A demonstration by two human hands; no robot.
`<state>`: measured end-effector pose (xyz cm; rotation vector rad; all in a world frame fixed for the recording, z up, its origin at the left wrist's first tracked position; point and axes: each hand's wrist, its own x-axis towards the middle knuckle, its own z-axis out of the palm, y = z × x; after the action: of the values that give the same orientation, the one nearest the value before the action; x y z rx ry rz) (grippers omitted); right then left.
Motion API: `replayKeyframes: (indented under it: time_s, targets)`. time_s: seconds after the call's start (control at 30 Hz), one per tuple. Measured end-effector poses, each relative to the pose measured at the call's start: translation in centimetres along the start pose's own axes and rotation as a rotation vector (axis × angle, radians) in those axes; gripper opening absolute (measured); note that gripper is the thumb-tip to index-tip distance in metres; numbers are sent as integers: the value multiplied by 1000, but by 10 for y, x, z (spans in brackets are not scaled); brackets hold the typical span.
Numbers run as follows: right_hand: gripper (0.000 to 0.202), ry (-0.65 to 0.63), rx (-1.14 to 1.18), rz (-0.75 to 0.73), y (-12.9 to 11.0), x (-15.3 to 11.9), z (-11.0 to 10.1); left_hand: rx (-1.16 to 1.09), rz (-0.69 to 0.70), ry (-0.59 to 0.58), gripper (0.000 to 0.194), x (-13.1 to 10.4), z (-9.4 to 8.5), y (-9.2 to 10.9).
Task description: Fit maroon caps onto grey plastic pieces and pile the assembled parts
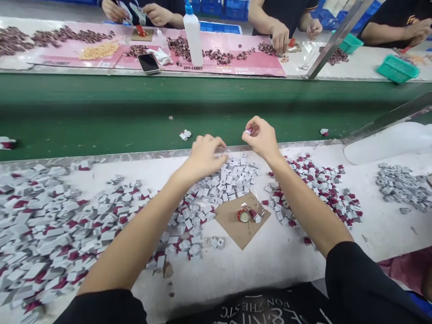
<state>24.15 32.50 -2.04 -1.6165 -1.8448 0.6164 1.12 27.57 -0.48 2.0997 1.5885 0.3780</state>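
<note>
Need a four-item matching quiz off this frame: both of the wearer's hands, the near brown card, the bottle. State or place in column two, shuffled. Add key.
Column one:
1. Left hand
2. Right hand
3. Brown card
4. Bottle

Column two:
A. Standing on the pink mat
B. Pinching a small piece
C. Flat on the near table
D. Fingers spread, no piece visible in it

Pairs: 1-D, 2-B, 3-C, 4-A

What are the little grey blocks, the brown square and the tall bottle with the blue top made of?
The little grey blocks: probably hard plastic, matte, with crisp edges, though I can't be sure.
The brown square: maybe cardboard or fibreboard, dull, flat and plain tan.
The tall bottle: likely plastic, since its white side looks milky and smooth.
</note>
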Motion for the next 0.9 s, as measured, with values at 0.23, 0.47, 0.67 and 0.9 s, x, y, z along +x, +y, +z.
replayKeyframes:
  time_s: [0.23,0.47,0.67,0.9]
  targets:
    - [32,103,342,81,23,-105,-68,50,27,-96,10,-5,17,30]
    - [21,-107,586,236,6,-206,-80,-425,-5,8,13,-30,9,40]
    - [14,-121,677,257,-6,-249,-62,-814,-144,-127,32,-86,6,56]
    - [15,-85,432,146,-9,-258,-43,-949,-284,-187,28,-133,17,56]
